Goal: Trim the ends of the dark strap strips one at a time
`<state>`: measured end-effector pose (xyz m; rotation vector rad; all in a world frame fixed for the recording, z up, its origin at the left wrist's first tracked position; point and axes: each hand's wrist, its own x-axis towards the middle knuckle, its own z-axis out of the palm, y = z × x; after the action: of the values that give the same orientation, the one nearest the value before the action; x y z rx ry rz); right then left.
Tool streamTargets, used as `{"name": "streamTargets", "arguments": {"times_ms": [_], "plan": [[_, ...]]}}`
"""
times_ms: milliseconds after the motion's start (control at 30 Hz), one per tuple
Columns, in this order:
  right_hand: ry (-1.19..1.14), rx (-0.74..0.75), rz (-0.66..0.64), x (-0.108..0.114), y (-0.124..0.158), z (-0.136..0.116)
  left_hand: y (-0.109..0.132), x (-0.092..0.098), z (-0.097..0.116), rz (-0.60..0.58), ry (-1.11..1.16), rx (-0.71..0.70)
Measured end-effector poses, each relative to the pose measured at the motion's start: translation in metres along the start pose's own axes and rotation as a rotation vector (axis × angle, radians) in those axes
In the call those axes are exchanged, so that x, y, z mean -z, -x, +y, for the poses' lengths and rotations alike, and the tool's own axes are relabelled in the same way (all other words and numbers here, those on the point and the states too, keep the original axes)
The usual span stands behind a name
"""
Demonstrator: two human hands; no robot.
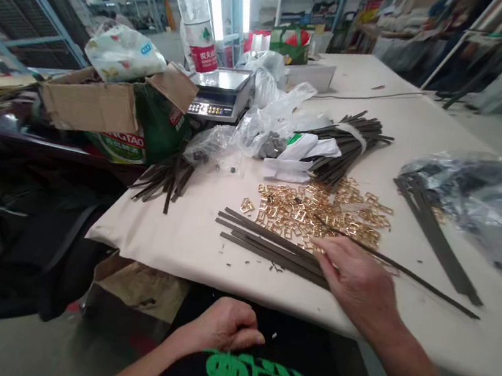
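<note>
My right hand (357, 279) reaches over the table edge, thumb and fingers drawn together at the near side of a pile of gold metal buckles (292, 209). Whatever its fingertips hold is too small to make out. Beneath that hand lie several dark grey-brown flat strips (266, 242), side by side. Another thin dark strip (427, 284) runs from the buckles past the back of the hand toward the right. My left hand (230, 326) rests near my lap below the table edge, fingers curled in; its inside is hidden.
A tied bundle of dark strips (346, 151) lies behind the buckles. On the right are more strips (443, 238) and clear plastic bags (499, 202). Far left stand a cardboard box (91, 102), a digital scale (224, 95) and a large plastic bottle (198, 27).
</note>
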<state>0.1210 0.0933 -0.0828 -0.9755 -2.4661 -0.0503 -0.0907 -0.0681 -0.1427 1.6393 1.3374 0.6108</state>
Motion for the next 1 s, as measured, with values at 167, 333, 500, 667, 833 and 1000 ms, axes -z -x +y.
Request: {"name": "streamTargets", "arguments": {"times_ms": [167, 333, 500, 667, 833, 1000], "plan": [[-0.017, 0.075, -0.228, -0.033, 0.001, -0.045, 0.002, 0.006, -0.003, 0.094, 0.137, 0.062], [0.104, 0.129, -0.242, -0.041, -0.007, -0.049, 0.003, 0.012, 0.001, 0.115, 0.293, 0.12], [0.149, 0.156, -0.206, -0.042, -0.015, -0.047, 0.004, 0.009, -0.002, 0.113, 0.623, 0.186], [-0.214, 0.053, -0.26, -0.022, -0.005, -0.055, 0.005, 0.02, 0.004, 0.335, 0.923, 0.223], [-0.679, -0.16, -0.591, 0.003, 0.022, -0.067, 0.008, 0.043, 0.015, 0.632, 1.0, 0.244], [-0.913, -0.354, -0.727, 0.005, 0.041, -0.069, 0.01, 0.05, 0.019, 0.655, 0.92, 0.238]]}}
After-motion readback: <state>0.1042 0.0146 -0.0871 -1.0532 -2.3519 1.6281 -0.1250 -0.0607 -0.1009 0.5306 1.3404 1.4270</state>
